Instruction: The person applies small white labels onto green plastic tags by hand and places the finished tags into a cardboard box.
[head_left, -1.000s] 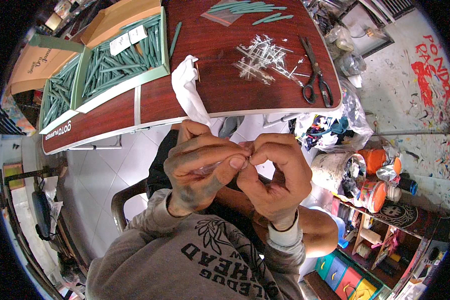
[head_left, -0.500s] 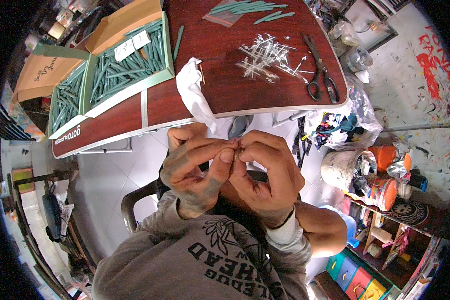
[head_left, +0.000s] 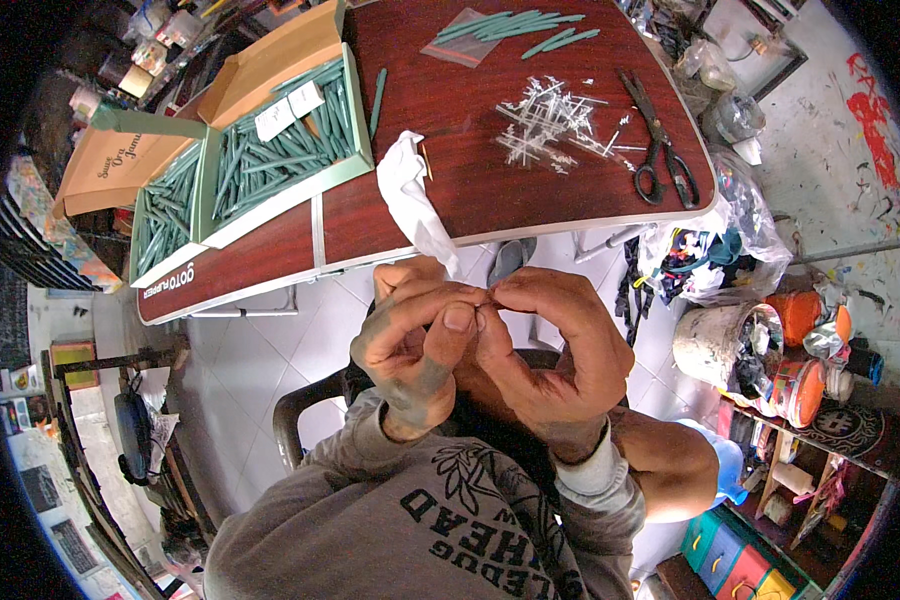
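My left hand (head_left: 410,345) and my right hand (head_left: 560,350) meet fingertip to fingertip above my lap, just off the table's near edge. Thumb and forefinger are pinched together on each side. Whatever sits between them is too small and covered to make out. Dark smudges mark the left fingers and wrist. Closest to the hands, a crumpled white cloth (head_left: 410,190) hangs over the table edge, with a thin brown stick (head_left: 427,161) beside it. Beyond lies a loose pile of thin white and clear strips (head_left: 550,120), and right of that, black-handled scissors (head_left: 660,150) with the blades pointing away.
Two open pale-green boxes (head_left: 290,180) full of slim green sticks stand on the dark red table (head_left: 470,220) at left. More green sticks (head_left: 520,25) lie by a clear zip bag (head_left: 460,40) at the back. Paint-stained buckets (head_left: 710,345) and a plastic bag of scraps (head_left: 730,240) are right.
The whole scene has shifted slightly right in the view. My right forefinger has straightened a little, and the fingertips stay pinched together.
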`<action>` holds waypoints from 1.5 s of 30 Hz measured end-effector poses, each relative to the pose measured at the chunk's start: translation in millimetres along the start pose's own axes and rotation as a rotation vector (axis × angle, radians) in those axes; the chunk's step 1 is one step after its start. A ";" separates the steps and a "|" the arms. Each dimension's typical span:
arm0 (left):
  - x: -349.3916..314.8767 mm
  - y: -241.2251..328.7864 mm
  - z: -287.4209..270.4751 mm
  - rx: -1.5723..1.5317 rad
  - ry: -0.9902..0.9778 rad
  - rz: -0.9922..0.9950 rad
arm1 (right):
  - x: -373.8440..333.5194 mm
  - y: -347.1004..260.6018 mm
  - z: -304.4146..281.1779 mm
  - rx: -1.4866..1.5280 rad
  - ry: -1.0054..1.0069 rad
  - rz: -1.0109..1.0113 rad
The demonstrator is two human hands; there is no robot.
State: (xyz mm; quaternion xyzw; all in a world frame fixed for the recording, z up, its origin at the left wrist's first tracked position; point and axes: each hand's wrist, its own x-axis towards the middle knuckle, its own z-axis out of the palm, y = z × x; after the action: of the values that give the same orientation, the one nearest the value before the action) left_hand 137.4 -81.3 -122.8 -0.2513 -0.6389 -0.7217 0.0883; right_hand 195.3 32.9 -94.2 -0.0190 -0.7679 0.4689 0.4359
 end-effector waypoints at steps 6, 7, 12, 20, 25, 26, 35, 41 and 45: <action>1.7 -0.4 -3.5 0.086 -0.021 0.096 | 0.9 -1.9 -1.6 -0.019 -0.018 -0.012; 1.9 -0.8 -4.2 0.105 -0.027 0.112 | 0.7 -2.5 -1.5 -0.012 -0.017 -0.004; 2.7 -4.3 -7.3 0.143 -0.043 0.148 | 1.6 -3.5 -1.3 -0.011 -0.013 0.003; 1.4 -6.0 -7.0 0.139 -0.032 0.142 | -1.7 -0.4 -0.4 0.016 -0.008 0.016; 1.8 -3.7 -6.4 0.142 -0.033 0.122 | -0.8 0.0 -0.5 0.020 -0.006 0.011; 1.5 -3.2 -6.1 0.141 -0.031 0.117 | -0.7 -0.1 -1.2 0.019 -0.017 0.021; 2.7 -5.9 -8.0 0.192 -0.054 0.178 | -0.4 2.6 -1.9 0.015 -0.003 -0.009; 4.7 -3.9 -8.9 0.214 -0.083 0.206 | 0.8 -0.5 -3.6 -0.023 -0.027 0.015; 4.0 -2.1 -8.7 0.233 -0.097 0.194 | 0.2 3.3 -3.2 -0.061 -0.009 -0.033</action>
State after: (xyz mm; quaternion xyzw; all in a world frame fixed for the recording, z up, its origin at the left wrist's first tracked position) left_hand 130.8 -88.5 -123.2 -0.3345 -0.6946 -0.6176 0.1552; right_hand 196.2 37.1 -95.9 -0.0174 -0.7841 0.4380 0.4395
